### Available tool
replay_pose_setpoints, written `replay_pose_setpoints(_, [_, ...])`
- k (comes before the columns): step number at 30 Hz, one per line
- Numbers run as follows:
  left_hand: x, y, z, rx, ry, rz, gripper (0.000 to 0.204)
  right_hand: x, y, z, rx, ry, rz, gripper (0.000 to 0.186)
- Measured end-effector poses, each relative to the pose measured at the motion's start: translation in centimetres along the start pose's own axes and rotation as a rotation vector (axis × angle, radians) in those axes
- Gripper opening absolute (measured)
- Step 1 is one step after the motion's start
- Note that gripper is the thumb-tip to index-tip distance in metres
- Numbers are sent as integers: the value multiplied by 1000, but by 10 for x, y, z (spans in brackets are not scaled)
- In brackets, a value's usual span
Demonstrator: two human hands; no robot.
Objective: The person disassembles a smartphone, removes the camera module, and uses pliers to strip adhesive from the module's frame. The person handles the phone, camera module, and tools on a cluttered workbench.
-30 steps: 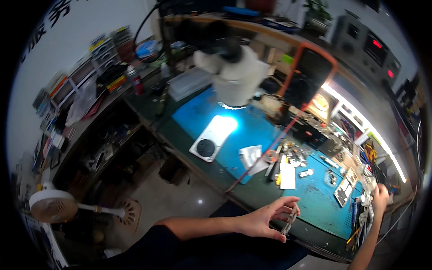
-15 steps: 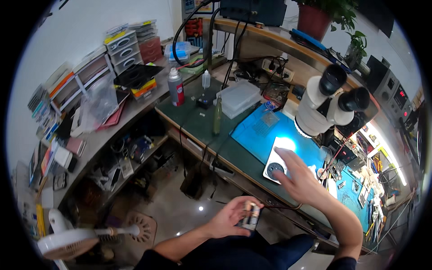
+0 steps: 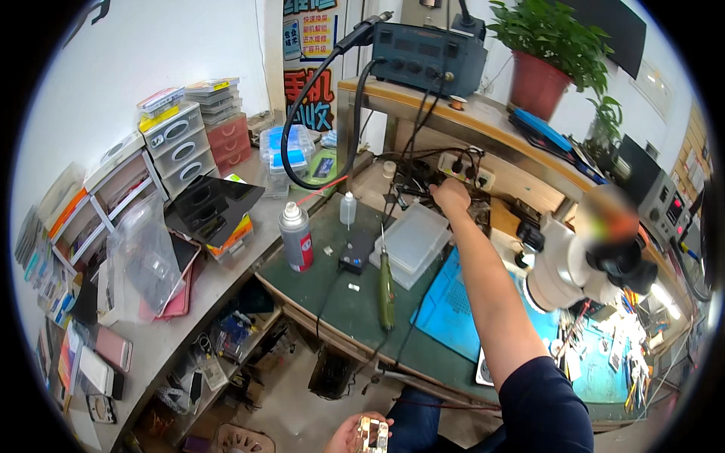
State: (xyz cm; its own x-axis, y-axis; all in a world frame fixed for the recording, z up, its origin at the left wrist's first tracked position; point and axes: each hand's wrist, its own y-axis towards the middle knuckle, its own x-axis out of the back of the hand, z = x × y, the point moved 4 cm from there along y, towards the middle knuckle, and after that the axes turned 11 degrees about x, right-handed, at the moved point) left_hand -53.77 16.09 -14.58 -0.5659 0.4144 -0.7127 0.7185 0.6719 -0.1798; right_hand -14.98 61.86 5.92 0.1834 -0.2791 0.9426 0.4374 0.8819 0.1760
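My left hand is low at the bottom edge, closed round a small opened device, apparently a phone, with pale and metallic inner parts showing. My right arm stretches far across the bench. My right hand is at the back, among black cables under the shelf and just below a power strip; its fingertips are hidden in the clutter, so I cannot make out any grip. Left of that arm lie a clear plastic box and a green pen-shaped tool. Under the forearm is a blue mat.
A microscope stands right of my arm. On the left are a spray can, a small bottle and a black box. A hot-air station and a potted plant sit on the shelf. Tools crowd the right side.
My right hand has left the white device with a round dark part on the mat and reached to the back cables. My left hand has dropped lower in view, still holding the phone. The view has tilted up.
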Motion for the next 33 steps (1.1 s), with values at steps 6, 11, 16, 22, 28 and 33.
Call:
replay_pose_setpoints(6, [18,14,9,-36,-11,-23,108,-33,33,5,-37,-51,356,48])
replay_pose_setpoints(11, [11,19,-12,27,142,-63,102,-29,21,16,-101,102,8,36])
replay_pose_setpoints(16, [-9,32,-37,-46,-25,32,89,8,9,-29,-91,381,-388,39])
replay_pose_setpoints(22, [-32,53,-77,-183,-417,30,76,28,-171,29,-27,1529,6,38])
replay_pose_setpoints(28, [-83,64,-59,-181,-150,232,102,134,-437,-63,171,1300,563,52])
replay_pose_setpoints(33, [-146,84,-7,-5,-10,274,112,198,-540,-168,731,456,50,63])
